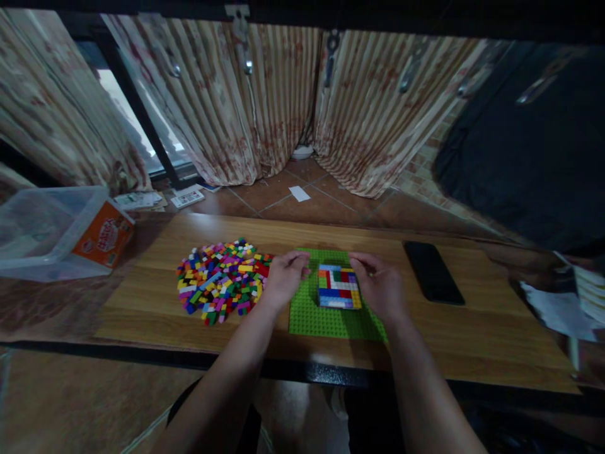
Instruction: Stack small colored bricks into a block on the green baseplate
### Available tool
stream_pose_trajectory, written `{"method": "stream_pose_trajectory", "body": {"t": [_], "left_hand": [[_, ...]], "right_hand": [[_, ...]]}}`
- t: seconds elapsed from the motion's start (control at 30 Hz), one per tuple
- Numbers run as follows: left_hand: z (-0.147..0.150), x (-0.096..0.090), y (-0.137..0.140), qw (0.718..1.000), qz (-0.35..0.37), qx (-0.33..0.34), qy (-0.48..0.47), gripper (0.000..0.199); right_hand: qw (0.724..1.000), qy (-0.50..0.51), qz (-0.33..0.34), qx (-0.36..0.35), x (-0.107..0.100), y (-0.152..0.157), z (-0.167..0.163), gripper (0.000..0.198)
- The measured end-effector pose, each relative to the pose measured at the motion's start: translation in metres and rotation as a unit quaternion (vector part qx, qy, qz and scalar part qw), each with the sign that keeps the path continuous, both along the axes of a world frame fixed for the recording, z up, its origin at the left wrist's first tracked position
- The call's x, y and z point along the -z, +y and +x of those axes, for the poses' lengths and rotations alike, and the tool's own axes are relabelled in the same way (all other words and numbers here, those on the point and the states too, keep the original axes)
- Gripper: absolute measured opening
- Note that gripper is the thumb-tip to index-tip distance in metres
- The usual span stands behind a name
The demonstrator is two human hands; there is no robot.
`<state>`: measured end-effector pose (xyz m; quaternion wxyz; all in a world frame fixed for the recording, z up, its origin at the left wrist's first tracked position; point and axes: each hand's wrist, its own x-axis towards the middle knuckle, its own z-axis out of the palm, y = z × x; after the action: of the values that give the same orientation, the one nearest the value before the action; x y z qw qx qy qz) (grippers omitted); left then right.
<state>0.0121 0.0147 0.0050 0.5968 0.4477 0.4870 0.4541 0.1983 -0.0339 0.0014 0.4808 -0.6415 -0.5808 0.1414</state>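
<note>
A green baseplate [307,323] lies on the wooden table, bearing a low block of multicoloured toy bricks [336,292] with blue, red, white and yellow rows on top. My left hand [285,280] hovers over the baseplate's left edge, its fingers curled together a short way from the built block. On the other side, my right hand [382,285] has thumb and forefinger drawn together close to the block's far right corner. Whatever either hand pinches is too small or too hidden to make out. Left of the baseplate spreads a pile of loose bricks [220,280].
A black phone [433,272] rests on the table's [491,328] right part. A clear plastic box [51,233] with an orange label stands at the far left. Papers [562,302] lie at the far right. Metal clips [242,38] hang from a dark bar above.
</note>
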Motion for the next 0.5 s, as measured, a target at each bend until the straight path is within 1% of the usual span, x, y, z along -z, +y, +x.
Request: {"method": "stream_pose_trajectory", "body": {"t": [0.03,0.1,0.2,0.37,0.43,0.5], "left_hand": [[0.001,0.0,-0.002,1.0,0.01,0.01,0.011,0.012],[0.001,0.002,-0.005,0.998,0.038,0.033,0.029,0.021],[-0.002,0.004,-0.006,0.995,0.07,0.024,0.06,0.031],[-0.014,0.007,0.0,0.991,0.085,-0.017,0.098,0.025],[-0.024,0.005,0.004,0.99,0.097,-0.023,0.103,0.024],[-0.04,0.0,0.009,0.987,0.116,-0.022,0.112,0.024]], "right_hand": [[1.0,-0.006,0.009,0.003,-0.002,0.0,-0.003,0.024],[1.0,-0.005,0.026,0.012,-0.004,0.0,-0.01,0.024],[0.999,0.004,0.043,0.018,-0.006,0.001,-0.019,0.024],[0.999,0.003,0.052,0.007,-0.005,-0.001,-0.039,0.024],[0.999,0.001,0.054,-0.005,-0.005,-0.003,-0.047,0.024],[0.998,-0.004,0.055,-0.018,-0.006,-0.005,-0.054,0.023]]}}
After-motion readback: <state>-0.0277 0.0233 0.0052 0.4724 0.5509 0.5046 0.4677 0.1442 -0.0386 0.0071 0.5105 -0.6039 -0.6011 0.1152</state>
